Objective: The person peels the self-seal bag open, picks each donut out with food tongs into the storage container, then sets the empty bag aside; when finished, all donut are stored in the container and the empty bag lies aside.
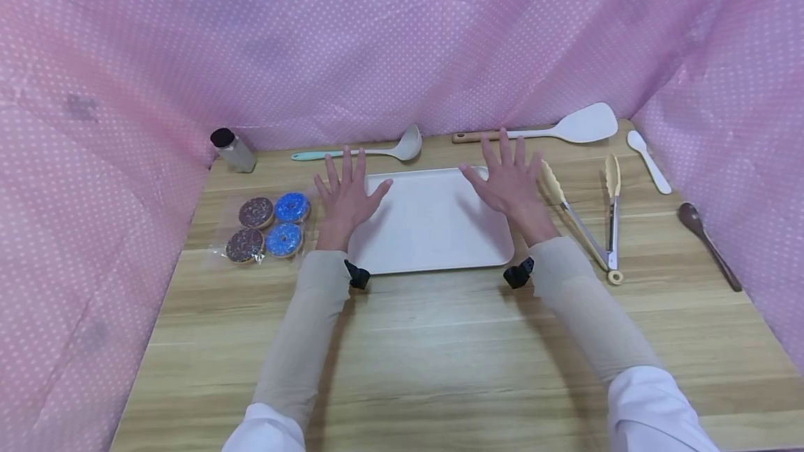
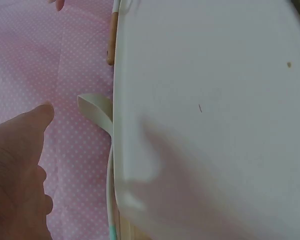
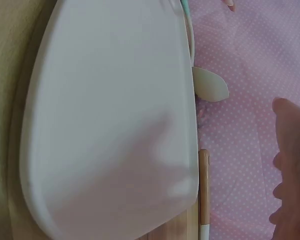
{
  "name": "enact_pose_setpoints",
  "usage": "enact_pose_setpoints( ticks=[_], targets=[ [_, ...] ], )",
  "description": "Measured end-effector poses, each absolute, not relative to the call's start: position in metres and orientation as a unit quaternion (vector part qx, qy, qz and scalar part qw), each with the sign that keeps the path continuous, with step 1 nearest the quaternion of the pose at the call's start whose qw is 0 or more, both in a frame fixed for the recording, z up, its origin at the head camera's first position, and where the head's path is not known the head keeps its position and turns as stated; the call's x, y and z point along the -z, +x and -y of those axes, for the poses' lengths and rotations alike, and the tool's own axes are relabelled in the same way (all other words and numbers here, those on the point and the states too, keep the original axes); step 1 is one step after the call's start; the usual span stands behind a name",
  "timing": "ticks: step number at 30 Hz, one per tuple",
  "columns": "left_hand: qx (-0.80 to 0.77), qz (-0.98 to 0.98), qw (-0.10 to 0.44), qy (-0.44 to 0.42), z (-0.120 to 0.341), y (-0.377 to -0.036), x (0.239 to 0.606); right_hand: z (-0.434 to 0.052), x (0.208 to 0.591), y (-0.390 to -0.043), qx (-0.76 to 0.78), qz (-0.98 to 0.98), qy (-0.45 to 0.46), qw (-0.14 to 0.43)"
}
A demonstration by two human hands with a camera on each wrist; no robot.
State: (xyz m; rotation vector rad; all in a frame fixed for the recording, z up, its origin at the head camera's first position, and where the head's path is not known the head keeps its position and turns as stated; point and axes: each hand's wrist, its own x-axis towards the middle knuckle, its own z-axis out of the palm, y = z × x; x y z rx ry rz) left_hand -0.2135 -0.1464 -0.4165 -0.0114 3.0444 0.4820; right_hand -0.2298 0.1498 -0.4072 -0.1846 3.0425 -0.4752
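Note:
Fingers spread, my left hand (image 1: 346, 202) hovers over the left side of a white rectangular tray (image 1: 433, 222) and holds nothing. My right hand (image 1: 511, 187), likewise spread and holding nothing, is above the tray's right edge. Both hands cast shadows on the tray's surface in the wrist views. Behind the tray lies a ladle (image 1: 408, 144) with a mint handle. A white spatula (image 1: 584, 124) with a wooden handle lies beyond my right fingertips. Tongs (image 1: 612, 229) with cream tips lie spread to the right of my right hand.
Left of the tray, a clear bag holds several donuts (image 1: 285, 239), brown and blue. A black-capped shaker (image 1: 235, 151) stands at the back left. At the right lie a small white spoon (image 1: 649, 161) and a dark brown spoon (image 1: 710, 243). Pink dotted cloth (image 1: 377, 40) surrounds the wooden table (image 1: 414, 368).

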Motion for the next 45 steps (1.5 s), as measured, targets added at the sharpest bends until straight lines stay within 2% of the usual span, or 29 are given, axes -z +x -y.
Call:
enact_pose_setpoints(
  ticks=[3, 11, 18, 24, 29, 39, 45],
  targets=[
    [-0.172, -0.985, 0.028, 0.006, 0.151, -0.214, 0.416, -0.147, 0.408, -0.233, 0.171, -0.982, -0.081, 0.009],
    [-0.278, -0.959, -0.014, 0.053, 0.175, -0.212, 0.404, -0.127, 0.403, -0.238, 0.287, -0.935, -0.181, -0.108],
    [-0.367, -0.928, -0.056, 0.024, 0.21, -0.204, 0.396, -0.089, 0.401, -0.237, 0.338, -0.909, -0.21, -0.124],
    [-0.402, -0.914, -0.056, -0.01, 0.249, -0.187, 0.395, -0.047, 0.408, -0.232, 0.369, -0.891, -0.24, -0.111],
    [-0.421, -0.904, -0.077, -0.017, 0.284, -0.174, 0.405, -0.011, 0.419, -0.22, 0.377, -0.883, -0.265, -0.09],
    [-0.424, -0.901, -0.074, -0.063, 0.345, -0.14, 0.424, 0.052, 0.431, -0.186, 0.357, -0.876, -0.322, -0.035],
    [-0.388, -0.915, -0.098, -0.052, 0.367, -0.126, 0.431, 0.086, 0.441, -0.163, 0.364, -0.865, -0.345, -0.003]
  ],
)
